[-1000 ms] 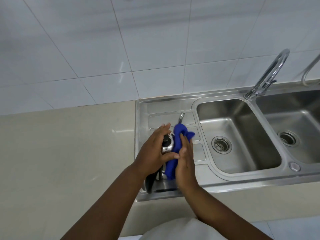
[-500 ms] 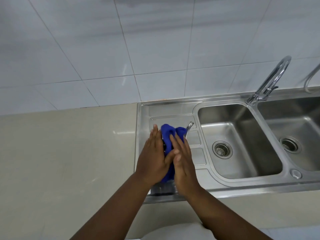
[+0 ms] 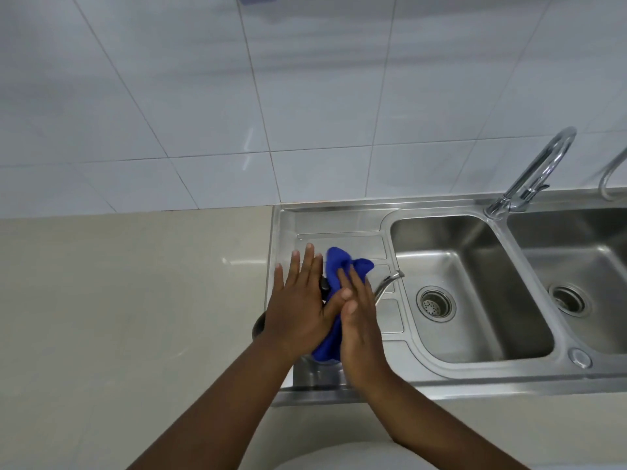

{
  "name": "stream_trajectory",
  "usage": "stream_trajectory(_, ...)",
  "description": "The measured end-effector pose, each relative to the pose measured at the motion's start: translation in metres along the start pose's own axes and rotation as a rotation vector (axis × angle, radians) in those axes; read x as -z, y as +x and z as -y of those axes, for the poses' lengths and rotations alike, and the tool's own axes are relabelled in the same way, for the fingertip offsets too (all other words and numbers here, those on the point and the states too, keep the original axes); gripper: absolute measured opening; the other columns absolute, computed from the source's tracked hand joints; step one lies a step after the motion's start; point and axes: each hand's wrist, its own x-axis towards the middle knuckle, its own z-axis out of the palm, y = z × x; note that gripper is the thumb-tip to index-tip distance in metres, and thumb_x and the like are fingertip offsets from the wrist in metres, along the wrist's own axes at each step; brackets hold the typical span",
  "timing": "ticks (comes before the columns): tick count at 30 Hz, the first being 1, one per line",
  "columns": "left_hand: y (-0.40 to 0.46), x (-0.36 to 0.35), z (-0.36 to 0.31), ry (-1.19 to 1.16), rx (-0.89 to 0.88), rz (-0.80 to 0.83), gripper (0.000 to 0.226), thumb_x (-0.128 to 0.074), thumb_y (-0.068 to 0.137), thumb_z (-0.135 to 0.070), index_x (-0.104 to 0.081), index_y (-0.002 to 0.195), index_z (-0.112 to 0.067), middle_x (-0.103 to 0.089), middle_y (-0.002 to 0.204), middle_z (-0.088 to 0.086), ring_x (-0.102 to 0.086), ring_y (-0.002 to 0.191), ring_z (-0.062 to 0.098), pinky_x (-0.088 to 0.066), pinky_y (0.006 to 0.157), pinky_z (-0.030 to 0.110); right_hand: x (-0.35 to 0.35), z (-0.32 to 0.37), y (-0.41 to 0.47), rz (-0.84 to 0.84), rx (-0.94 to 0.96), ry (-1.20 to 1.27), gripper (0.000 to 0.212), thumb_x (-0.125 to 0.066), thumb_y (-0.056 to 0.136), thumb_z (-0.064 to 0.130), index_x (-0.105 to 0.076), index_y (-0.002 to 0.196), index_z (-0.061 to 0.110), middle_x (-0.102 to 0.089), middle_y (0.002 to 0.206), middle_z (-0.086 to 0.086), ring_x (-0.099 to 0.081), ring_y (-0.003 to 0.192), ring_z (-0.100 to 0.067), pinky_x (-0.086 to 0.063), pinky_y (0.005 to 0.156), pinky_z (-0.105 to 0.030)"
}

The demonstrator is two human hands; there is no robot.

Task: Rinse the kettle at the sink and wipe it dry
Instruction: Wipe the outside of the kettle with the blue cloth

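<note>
A steel kettle [image 3: 385,285] stands on the sink's drainboard [image 3: 339,225], almost wholly hidden under my hands. Only its curved spout, pointing right toward the basin, and a dark bit of handle at the left show. My left hand [image 3: 298,307] lies palm-down on the kettle's left side with its fingers stretched out. A blue cloth [image 3: 339,266] is draped over the kettle's top and front. My right hand [image 3: 359,323] presses that cloth flat against the kettle's right side. The thumbs of both hands touch.
The left basin [image 3: 475,259] with its drain lies right of the drainboard, and a second basin [image 3: 583,259] is further right. A chrome tap [image 3: 539,171] rises between them. A beige counter [image 3: 135,300] stretches left. The wall behind is white tile.
The spout has swung from pointing away to pointing right. The blue cloth has moved up over the kettle's top. My left hand's fingers have flattened out from a curled grip on the lid.
</note>
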Motion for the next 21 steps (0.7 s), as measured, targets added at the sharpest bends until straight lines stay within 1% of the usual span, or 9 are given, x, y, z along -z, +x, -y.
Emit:
stream_trajectory(3, -0.005, -0.003, -0.005, -0.115, 0.026, -0.024, 0.09, 0.009, 0.077, -0.078, 0.008, 0.151, -0.028, 0.017, 0.16, -0.004, 0.017, 0.147, 0.012, 0.003, 0.122, 0.043, 0.003, -0.001, 0.01, 0.028, 0.063, -0.014, 0.083, -0.013, 0.08, 0.083, -0.033, 0.145, 0.036, -0.024, 0.159, 0.015, -0.01, 0.148, 0.003, -0.009, 0.119, -0.017)
stream_trajectory(5, -0.006, -0.005, -0.002, -0.121, 0.003, -0.05, 0.087, 0.003, 0.08, -0.077, 0.008, 0.151, -0.026, 0.016, 0.161, -0.005, 0.017, 0.147, 0.01, 0.003, 0.122, 0.041, 0.012, -0.007, 0.025, 0.053, -0.017, 0.059, 0.072, -0.018, 0.086, 0.077, -0.043, 0.141, 0.038, -0.041, 0.152, 0.008, -0.036, 0.14, -0.003, -0.028, 0.118, -0.028)
stream_trajectory(7, -0.003, -0.005, 0.003, -0.091, -0.044, -0.06, 0.087, -0.001, 0.083, -0.076, 0.007, 0.151, -0.023, 0.014, 0.161, -0.005, 0.016, 0.147, 0.01, 0.001, 0.122, 0.042, 0.018, -0.008, 0.036, 0.073, -0.208, 0.159, 0.068, -0.02, 0.086, 0.075, -0.05, 0.135, 0.039, -0.06, 0.136, -0.003, -0.061, 0.115, -0.007, -0.049, 0.1, -0.03)
stream_trajectory(8, -0.001, -0.004, 0.006, -0.071, -0.085, -0.06, 0.087, -0.003, 0.083, -0.075, 0.005, 0.152, -0.021, 0.013, 0.161, -0.005, 0.015, 0.148, 0.01, -0.001, 0.122, 0.044, 0.018, -0.006, 0.039, 0.086, -0.285, 0.177, 0.073, -0.019, 0.081, 0.079, -0.053, 0.132, 0.039, -0.066, 0.128, -0.007, -0.066, 0.107, -0.012, -0.053, 0.095, -0.032)
stream_trajectory(10, 0.006, -0.001, 0.016, -0.041, -0.192, -0.049, 0.087, -0.005, 0.084, -0.075, 0.002, 0.152, -0.02, 0.008, 0.162, -0.003, 0.012, 0.148, 0.012, -0.005, 0.122, 0.047, 0.016, 0.005, 0.044, 0.109, -0.396, 0.154, 0.084, -0.019, 0.069, 0.09, -0.063, 0.119, 0.038, -0.073, 0.111, -0.01, -0.07, 0.1, -0.022, -0.053, 0.098, -0.043)
stream_trajectory(13, 0.015, 0.007, 0.024, -0.038, -0.309, -0.02, 0.086, -0.008, 0.085, -0.075, 0.001, 0.152, -0.021, 0.005, 0.162, -0.003, 0.012, 0.149, 0.014, -0.005, 0.121, 0.051, 0.015, 0.036, 0.049, 0.2, -0.387, 0.11, 0.074, -0.022, 0.069, 0.086, -0.069, 0.099, 0.038, -0.076, 0.098, -0.006, -0.072, 0.096, -0.022, -0.053, 0.097, -0.042)
stream_trajectory(15, 0.013, 0.009, 0.016, 0.027, -0.229, -0.034, 0.092, -0.004, 0.082, -0.079, 0.005, 0.152, -0.021, 0.011, 0.162, -0.002, 0.017, 0.148, 0.018, 0.001, 0.12, 0.054, 0.024, 0.045, 0.058, 0.338, -0.404, -0.002, 0.079, -0.02, 0.069, 0.088, -0.069, 0.104, 0.036, -0.075, 0.1, -0.005, -0.071, 0.098, -0.021, -0.052, 0.099, -0.04)
stream_trajectory(19, -0.005, -0.002, -0.015, 0.004, 0.236, -0.054, 0.11, 0.002, 0.068, -0.089, 0.016, 0.15, -0.017, 0.029, 0.157, 0.003, 0.028, 0.144, 0.022, 0.015, 0.118, 0.049, 0.041, 0.041, 0.085, 0.59, -0.509, -0.286, 0.103, -0.014, 0.064, 0.096, -0.064, 0.12, 0.026, -0.07, 0.118, -0.011, -0.065, 0.109, -0.024, -0.043, 0.108, -0.043)
stream_trajectory(21, -0.005, -0.005, -0.018, -0.065, 0.268, -0.044, 0.114, 0.0, 0.065, -0.091, 0.016, 0.149, -0.016, 0.03, 0.156, 0.001, 0.03, 0.143, 0.02, 0.017, 0.117, 0.048, 0.047, 0.041, 0.094, 0.674, -0.52, -0.365, 0.105, -0.012, 0.065, 0.096, -0.052, 0.135, 0.028, -0.063, 0.131, -0.007, -0.059, 0.117, -0.022, -0.036, 0.113, -0.042)
